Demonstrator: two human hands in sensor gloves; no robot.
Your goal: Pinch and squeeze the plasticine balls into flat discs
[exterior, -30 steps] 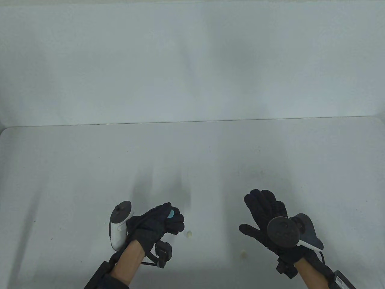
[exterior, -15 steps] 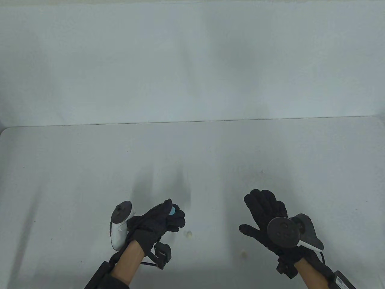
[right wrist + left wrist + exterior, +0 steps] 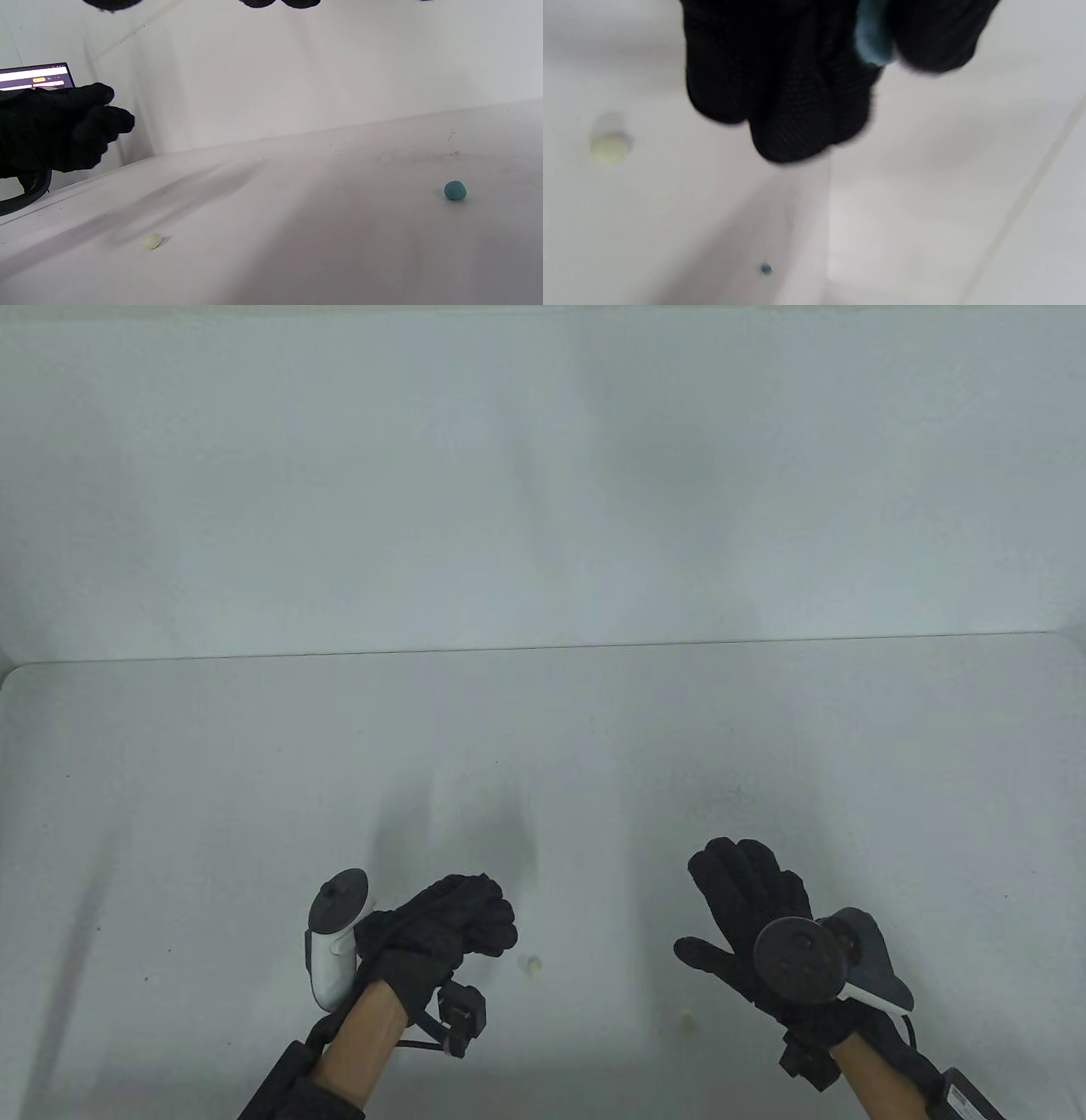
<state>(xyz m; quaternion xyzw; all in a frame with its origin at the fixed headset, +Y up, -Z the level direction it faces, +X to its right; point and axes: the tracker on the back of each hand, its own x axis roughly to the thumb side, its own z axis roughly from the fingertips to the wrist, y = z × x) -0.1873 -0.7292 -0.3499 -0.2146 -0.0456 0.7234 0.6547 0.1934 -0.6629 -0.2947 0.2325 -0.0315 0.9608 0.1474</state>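
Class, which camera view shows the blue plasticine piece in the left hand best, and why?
The left wrist view: the blue plasticine piece shows, blurred, between the left hand's fingers. In the table view the closed left hand hides it. The right wrist view shows at most a sliver of it.

Two gloved hands (image 3: 450,929) (image 3: 747,912), two blue plasticine pieces (image 3: 874,40) (image 3: 454,190), two cream pieces (image 3: 534,965) (image 3: 684,1022)
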